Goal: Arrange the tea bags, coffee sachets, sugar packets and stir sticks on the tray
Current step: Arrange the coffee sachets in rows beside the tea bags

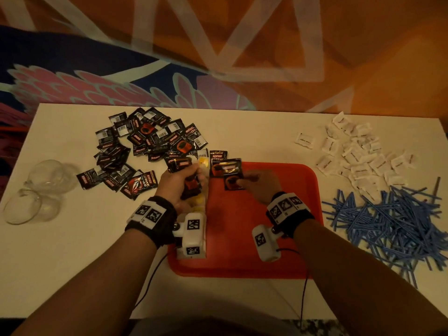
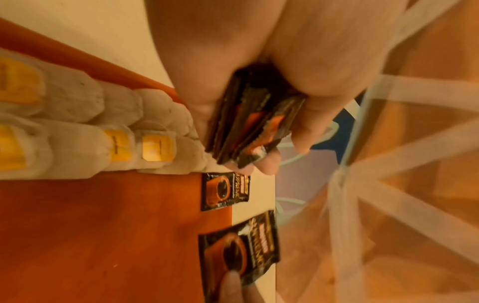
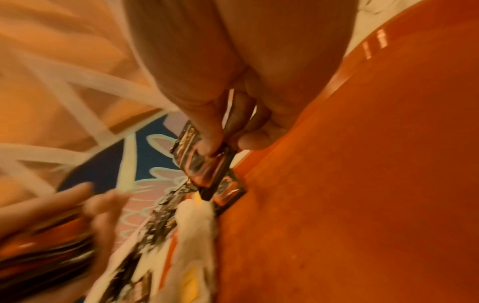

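A red tray point(image 1: 278, 251) lies at the table's front centre. White tea bags point(image 2: 77, 143) with yellow tags stand in two rows along its left side. My left hand point(image 1: 179, 183) grips a stack of black coffee sachets point(image 2: 246, 131) above the tray's left edge. My right hand point(image 1: 257, 185) pinches one coffee sachet point(image 1: 231, 178) over the tray's far left corner. Another sachet point(image 1: 218, 157) lies at that corner, half on the rim. Loose coffee sachets point(image 1: 145, 146) are heaped at the far left of the table.
White sugar packets point(image 1: 358, 154) are scattered at the far right. Blue stir sticks point(image 1: 388, 219) lie in a heap at the right, beside the tray. Clear glass cups point(image 1: 36, 190) stand at the left edge. A patterned carpet point(image 1: 218, 57) lies beyond the table.
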`<action>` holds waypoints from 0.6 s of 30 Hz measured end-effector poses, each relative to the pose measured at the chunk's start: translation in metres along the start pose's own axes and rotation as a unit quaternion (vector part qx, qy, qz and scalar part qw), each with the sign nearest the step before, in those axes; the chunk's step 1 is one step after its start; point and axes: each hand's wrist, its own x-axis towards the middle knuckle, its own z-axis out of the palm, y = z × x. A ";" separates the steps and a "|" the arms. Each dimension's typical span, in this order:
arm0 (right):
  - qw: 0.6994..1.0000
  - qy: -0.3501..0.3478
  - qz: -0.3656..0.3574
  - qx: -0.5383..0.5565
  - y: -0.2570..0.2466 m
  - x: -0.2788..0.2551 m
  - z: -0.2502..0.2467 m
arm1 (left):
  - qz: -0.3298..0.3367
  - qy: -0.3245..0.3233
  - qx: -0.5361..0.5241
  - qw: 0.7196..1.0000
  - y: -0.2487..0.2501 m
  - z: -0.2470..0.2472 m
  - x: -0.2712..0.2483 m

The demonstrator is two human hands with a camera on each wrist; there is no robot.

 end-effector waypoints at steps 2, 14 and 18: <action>0.997 0.041 0.070 -0.017 0.010 0.016 -0.005 | 0.005 -0.018 -0.012 1.000 0.000 -0.009 -0.002; 0.982 0.083 0.172 0.001 0.009 0.057 0.004 | -0.052 -0.082 -0.114 0.989 -0.013 -0.051 -0.003; 0.983 0.076 0.167 -0.009 0.008 0.061 0.007 | -0.055 -0.122 -0.111 0.985 -0.015 -0.056 -0.001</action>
